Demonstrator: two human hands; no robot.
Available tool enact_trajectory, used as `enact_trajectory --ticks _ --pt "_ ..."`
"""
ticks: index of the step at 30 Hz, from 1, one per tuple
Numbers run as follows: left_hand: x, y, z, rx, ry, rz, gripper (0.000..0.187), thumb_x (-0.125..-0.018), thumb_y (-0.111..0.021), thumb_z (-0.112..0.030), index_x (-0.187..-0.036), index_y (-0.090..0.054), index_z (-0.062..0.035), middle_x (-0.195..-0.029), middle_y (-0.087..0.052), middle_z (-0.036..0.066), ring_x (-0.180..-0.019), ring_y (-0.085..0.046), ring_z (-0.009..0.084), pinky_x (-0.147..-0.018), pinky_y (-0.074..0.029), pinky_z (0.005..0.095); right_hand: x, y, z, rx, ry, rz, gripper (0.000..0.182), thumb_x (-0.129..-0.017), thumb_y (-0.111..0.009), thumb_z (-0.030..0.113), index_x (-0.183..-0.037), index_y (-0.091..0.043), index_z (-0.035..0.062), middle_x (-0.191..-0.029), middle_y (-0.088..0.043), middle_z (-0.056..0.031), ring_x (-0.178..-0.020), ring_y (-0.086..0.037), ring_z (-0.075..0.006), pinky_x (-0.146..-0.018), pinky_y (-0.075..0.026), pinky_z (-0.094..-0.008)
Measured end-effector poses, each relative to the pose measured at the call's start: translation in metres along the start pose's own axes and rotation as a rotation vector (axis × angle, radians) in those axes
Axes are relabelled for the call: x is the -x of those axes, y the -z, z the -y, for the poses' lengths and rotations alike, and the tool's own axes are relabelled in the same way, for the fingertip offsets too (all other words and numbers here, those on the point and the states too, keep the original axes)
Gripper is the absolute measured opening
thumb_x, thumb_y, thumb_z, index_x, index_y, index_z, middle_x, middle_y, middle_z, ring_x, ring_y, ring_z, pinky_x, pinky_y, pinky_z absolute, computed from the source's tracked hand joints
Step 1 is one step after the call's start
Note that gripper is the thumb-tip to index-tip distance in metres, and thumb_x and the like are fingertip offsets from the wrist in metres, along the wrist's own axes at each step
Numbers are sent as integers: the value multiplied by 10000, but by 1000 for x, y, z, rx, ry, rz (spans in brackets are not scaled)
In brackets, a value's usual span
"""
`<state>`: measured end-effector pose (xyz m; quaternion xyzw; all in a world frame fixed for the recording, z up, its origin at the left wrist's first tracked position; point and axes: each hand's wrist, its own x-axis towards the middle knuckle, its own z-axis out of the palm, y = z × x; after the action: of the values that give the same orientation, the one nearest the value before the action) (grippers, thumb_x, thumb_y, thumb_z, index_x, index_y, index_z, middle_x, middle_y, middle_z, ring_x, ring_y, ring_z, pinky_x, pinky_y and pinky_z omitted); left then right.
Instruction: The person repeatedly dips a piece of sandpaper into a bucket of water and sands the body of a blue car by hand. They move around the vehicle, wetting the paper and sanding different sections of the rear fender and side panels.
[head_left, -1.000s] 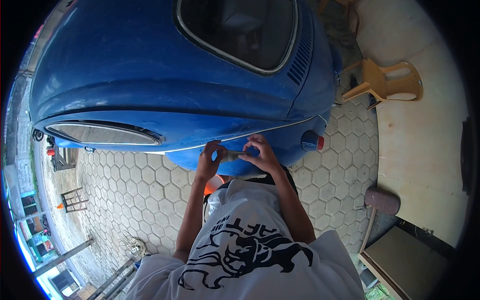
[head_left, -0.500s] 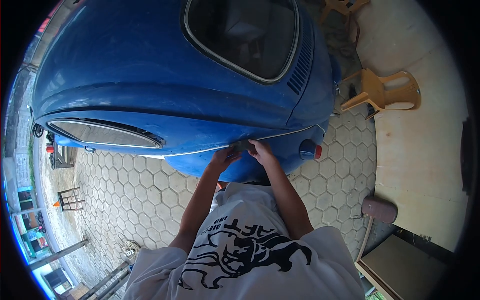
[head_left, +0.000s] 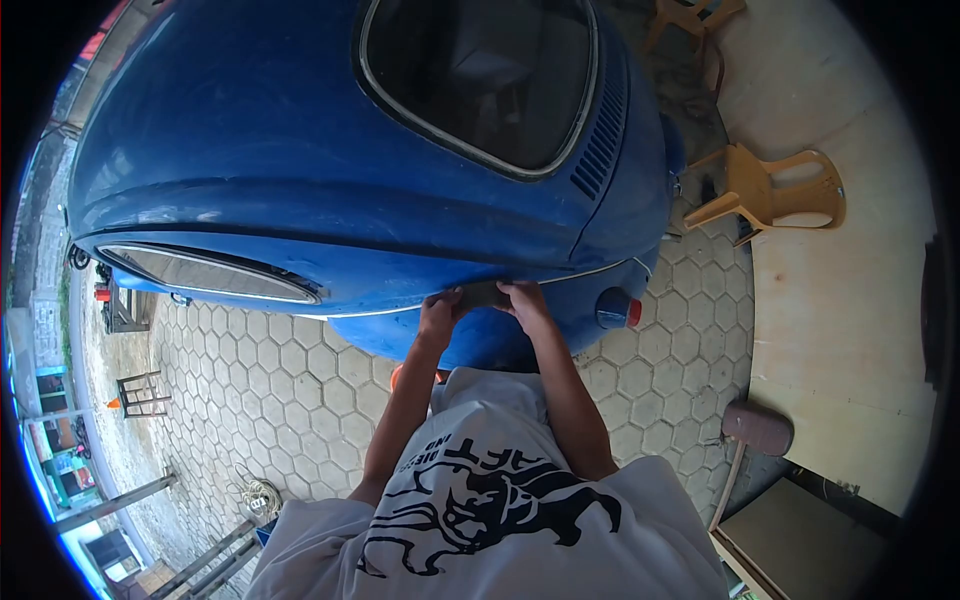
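A small dark grey flat sheet [head_left: 481,295], possibly sandpaper, is stretched between my two hands over the rear side of a blue car [head_left: 270,190]. My left hand [head_left: 438,314] pinches its left end, fingers curled. At the other end my right hand [head_left: 525,301] grips it between thumb and fingers. Both hands are right at the seam above the rear fender [head_left: 490,342], where a thin white strip [head_left: 600,268] runs along the body. Part of that strip is hidden behind the hands and the sheet.
A tail light [head_left: 617,308] juts from the fender to the right. Beyond it stand a tan plastic chair [head_left: 775,190] and a pale board wall [head_left: 850,330]. A brown-padded stool [head_left: 760,427] is at lower right. Hexagonal pavers [head_left: 290,370] cover the ground; a small wooden stand [head_left: 145,394] is left.
My hands have moved slightly apart, and the dark sheet between them shows wider and flatter. The view has shifted a little against the car.
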<state>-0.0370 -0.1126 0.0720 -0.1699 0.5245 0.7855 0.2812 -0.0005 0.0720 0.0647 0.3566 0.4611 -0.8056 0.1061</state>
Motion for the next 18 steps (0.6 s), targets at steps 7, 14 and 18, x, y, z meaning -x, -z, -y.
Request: enact_trajectory --ticks 7,14,18 --pt "23 -18 -26 -81 -124 -113 326 -964 -651 -178 -1146 -650 92 -1064 -671 136 -972 -661 203 -879 -569 340 25 -16 10 -220 76 128 265 -977 -608 140 -1092 -631 -97 -1030 -662 -149 -874 -693 -223 -740 -601 -317" --pt "33 -57 -63 -248 -252 -111 340 -960 -659 -184 -1152 -649 96 -1050 -678 134 -1012 -651 205 -908 -559 339 23 -20 23 -443 73 173 179 -974 -608 108 -1054 -623 -51 -1001 -661 -124 -879 -684 -207 -725 -597 -304" --pt "7 -44 -43 -242 -218 -46 352 -958 -660 -186 -1146 -650 111 -1046 -678 151 -985 -659 211 -882 -560 324 -7 -4 1 -566 97 226 204 -979 -584 93 -1083 -605 -80 -1012 -656 -129 -880 -680 -205 -719 -592 -297"
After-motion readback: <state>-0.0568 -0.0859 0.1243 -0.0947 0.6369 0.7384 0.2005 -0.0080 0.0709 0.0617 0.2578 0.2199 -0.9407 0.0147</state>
